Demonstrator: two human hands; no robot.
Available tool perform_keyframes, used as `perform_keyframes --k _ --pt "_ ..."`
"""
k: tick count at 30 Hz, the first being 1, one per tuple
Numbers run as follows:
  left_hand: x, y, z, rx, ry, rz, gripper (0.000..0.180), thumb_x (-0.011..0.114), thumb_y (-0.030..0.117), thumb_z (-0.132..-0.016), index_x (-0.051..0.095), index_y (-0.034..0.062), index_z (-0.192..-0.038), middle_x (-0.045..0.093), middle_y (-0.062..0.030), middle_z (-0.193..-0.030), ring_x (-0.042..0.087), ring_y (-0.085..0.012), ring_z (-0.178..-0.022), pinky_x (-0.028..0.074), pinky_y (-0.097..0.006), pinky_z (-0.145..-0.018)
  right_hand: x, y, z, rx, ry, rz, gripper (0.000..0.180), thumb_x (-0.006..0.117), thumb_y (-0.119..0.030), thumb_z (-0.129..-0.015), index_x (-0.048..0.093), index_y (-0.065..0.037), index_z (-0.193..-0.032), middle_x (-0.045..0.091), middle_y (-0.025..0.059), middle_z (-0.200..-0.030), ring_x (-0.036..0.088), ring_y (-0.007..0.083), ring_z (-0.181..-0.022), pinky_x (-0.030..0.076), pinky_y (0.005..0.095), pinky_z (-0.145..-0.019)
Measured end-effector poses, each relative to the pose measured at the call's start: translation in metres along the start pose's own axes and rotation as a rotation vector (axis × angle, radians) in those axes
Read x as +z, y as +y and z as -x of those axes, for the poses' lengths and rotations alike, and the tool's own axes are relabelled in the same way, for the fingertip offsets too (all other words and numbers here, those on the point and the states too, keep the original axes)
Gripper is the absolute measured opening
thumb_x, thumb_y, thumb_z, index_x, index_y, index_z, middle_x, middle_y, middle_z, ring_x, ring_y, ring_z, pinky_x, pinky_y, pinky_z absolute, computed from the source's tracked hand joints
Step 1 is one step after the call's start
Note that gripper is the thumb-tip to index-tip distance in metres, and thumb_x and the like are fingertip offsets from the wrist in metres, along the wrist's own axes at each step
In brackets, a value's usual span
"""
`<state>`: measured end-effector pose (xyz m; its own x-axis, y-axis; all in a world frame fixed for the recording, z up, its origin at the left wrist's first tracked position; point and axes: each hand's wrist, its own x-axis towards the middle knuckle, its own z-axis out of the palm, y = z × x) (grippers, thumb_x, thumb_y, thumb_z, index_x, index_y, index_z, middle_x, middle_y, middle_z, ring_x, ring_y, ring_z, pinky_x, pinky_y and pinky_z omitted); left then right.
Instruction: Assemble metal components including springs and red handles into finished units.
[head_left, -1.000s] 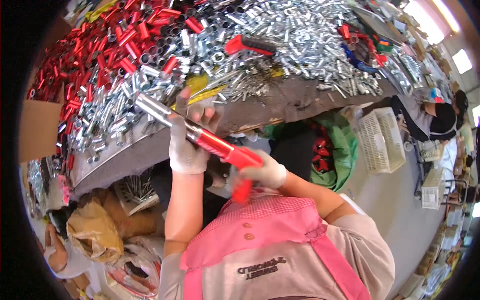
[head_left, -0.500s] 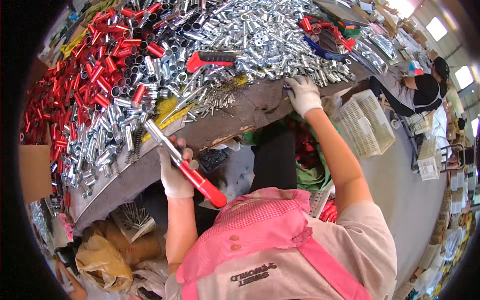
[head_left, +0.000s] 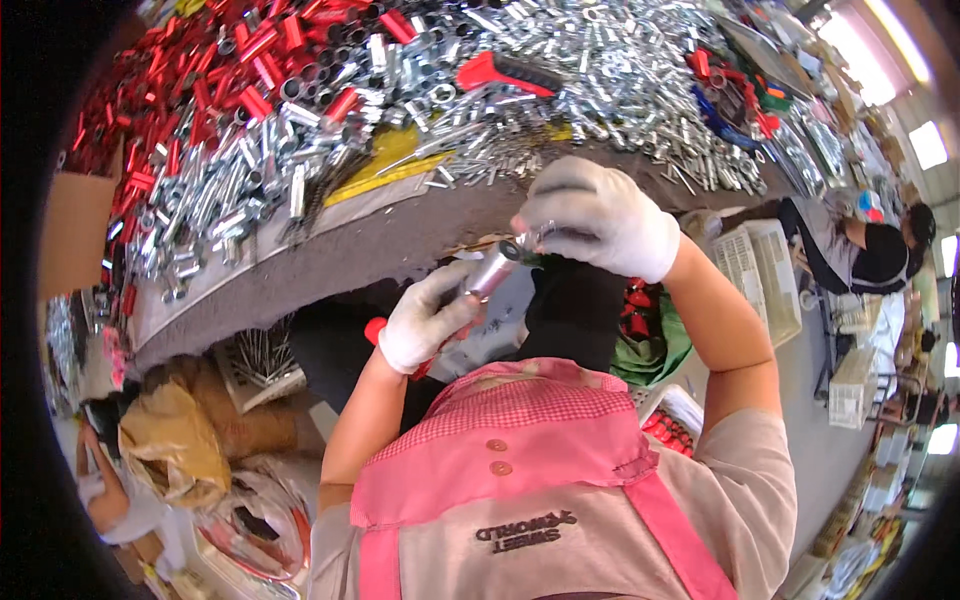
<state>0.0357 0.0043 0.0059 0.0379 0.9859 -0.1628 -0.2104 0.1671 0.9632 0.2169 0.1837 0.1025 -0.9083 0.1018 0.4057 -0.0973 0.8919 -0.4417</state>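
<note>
My left hand (head_left: 428, 318), in a white glove, is closed round a red-handled metal tube (head_left: 494, 268). The tube slants up to the right, its dark open end facing my right hand. The rounded red end pokes out past the glove on the left. My right hand (head_left: 606, 222), also gloved, is closed in a pinch right at the tube's open end. A small shiny piece shows at its fingertips, too blurred to name. Beyond the hands, a tool with a red and black grip (head_left: 510, 74) lies among heaped metal sleeves (head_left: 600, 75).
A brown padded work surface (head_left: 300, 265) curves across in front of me. Red sleeves (head_left: 258, 100) are piled at its far left, beside a cardboard box (head_left: 72, 235). White crates (head_left: 765, 270) stand on the right, near a seated person (head_left: 870, 250). A green bag (head_left: 655, 350) hangs below.
My right hand has left the table edge and come to the tube's end. My left hand has moved right and turned the tube so its open end points up and right.
</note>
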Motion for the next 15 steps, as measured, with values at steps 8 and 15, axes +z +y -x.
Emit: perform_keyframes --k 8,15 --pt "-0.025 -0.014 0.015 0.18 0.069 -0.213 0.041 0.062 0.018 -0.087 0.052 0.0015 -0.123 0.059 -0.0034 -0.097 0.053 -0.0101 -0.087 0.042 -0.026 -0.076 0.03 -0.008 -0.033 -0.122 -0.306 0.057 0.027 0.059 -0.017 -0.085 0.062 -0.014 -0.111 0.06 0.0094 -0.09 0.059 0.0252 -0.076 0.049 0.0355 -0.064" --pt "-0.031 -0.017 0.028 0.123 0.176 0.245 0.029 0.053 0.01 -0.09 0.054 0.0012 -0.118 0.057 -0.0027 -0.078 0.049 -0.0071 -0.061 0.04 -0.021 -0.055 0.069 0.099 -0.134 0.181 0.039 0.756 0.025 0.059 -0.022 -0.083 0.06 -0.014 -0.106 0.063 0.0085 -0.093 0.058 0.0272 -0.098 0.045 0.0407 -0.084"
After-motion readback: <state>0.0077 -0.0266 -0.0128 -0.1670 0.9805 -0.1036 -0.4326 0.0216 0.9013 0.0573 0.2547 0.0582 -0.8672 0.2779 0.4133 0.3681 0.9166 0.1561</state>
